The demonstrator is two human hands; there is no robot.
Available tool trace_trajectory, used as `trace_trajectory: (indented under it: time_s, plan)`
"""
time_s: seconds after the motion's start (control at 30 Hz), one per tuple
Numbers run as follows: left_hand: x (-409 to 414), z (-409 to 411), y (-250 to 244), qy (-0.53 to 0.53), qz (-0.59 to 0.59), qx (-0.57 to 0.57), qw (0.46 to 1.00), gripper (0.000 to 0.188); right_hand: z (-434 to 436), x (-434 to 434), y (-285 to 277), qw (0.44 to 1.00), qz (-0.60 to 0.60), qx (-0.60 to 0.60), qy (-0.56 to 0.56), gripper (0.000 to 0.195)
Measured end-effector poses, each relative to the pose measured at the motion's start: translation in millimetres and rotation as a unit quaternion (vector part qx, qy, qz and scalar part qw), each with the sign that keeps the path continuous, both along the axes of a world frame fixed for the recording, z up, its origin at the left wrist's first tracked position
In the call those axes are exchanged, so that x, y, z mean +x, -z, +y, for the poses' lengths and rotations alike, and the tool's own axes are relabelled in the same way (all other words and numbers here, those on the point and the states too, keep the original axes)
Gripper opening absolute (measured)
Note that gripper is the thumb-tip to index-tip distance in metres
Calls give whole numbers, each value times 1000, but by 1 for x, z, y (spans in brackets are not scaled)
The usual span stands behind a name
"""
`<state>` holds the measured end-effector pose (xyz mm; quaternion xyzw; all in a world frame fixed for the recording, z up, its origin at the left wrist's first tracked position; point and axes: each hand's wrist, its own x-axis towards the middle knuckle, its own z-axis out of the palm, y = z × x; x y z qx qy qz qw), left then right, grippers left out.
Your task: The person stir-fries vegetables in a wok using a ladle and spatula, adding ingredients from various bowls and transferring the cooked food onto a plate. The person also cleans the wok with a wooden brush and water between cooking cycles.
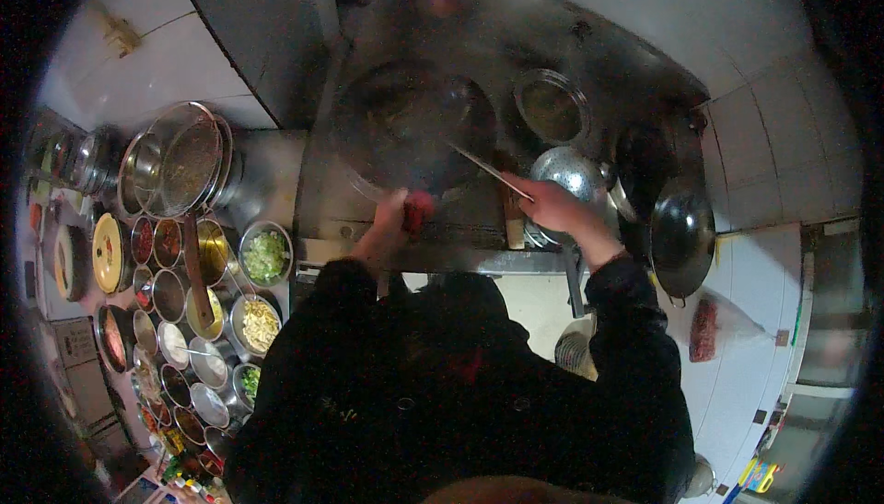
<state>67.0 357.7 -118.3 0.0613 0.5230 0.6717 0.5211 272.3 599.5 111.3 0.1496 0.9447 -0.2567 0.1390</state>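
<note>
A large dark wok point(476, 114) sits on the stove in front of me, its inside hazy with steam. At its near rim, my left hand point(387, 222) grips a red cloth point(417, 210); whether a wok handle lies under the cloth cannot be made out. My right hand point(552, 206) holds the long handle of a metal cooking utensil point(487, 167) that slants into the wok. Its head is lost in the dark and steam. Just behind the right hand rests a shiny perforated metal strainer point(566, 169).
Beyond the strainer is a round metal pot point(552, 110). A second wok point(684, 238) stands at the right. On the left counter, a wire-mesh strainer point(186, 162) with a wooden handle lies over metal containers, among several ingredient bowls, including chopped greens point(264, 257). A tiled wall point(746, 145) bounds the right.
</note>
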Motion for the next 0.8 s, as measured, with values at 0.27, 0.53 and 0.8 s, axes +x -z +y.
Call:
trace_trajectory:
  time_s: [0.27,0.53,0.8]
  plan:
    - [41,-57,-69,-108,-204,37,972,23,-10,48,-40,992,-67,-107,13,59]
    - [32,-36,-31,22,167,-38,985,20,-17,12,-19,996,-78,9,41,58]
    - [-3,-17,-87,-18,-186,44,981,41,-10,15,-56,984,-145,-93,47,58]
